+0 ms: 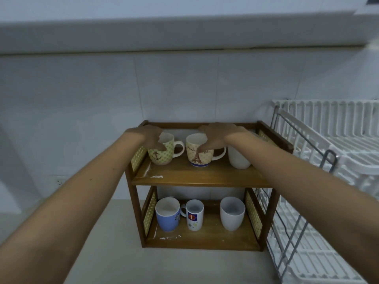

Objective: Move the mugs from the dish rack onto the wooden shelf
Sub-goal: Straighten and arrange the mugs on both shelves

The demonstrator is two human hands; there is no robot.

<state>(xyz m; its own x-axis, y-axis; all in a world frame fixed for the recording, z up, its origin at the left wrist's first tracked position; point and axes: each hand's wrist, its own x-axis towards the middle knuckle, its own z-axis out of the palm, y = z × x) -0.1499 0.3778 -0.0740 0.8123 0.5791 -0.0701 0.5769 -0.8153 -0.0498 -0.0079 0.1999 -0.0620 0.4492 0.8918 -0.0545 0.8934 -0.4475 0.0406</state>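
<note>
Both hands on the wooden shelf's [196, 177] top tier: left hand [150, 135] grip clamped on the anchor mug [162, 152], right hand [215, 134] on the Eiffel Tower mug [200, 153].

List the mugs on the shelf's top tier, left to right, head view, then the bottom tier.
Top tier: green anchor mug under the left hand → Eiffel Tower mug under the right hand → plain white mug. Bottom tier: blue mug → white logo mug → white handleless cup.
</note>
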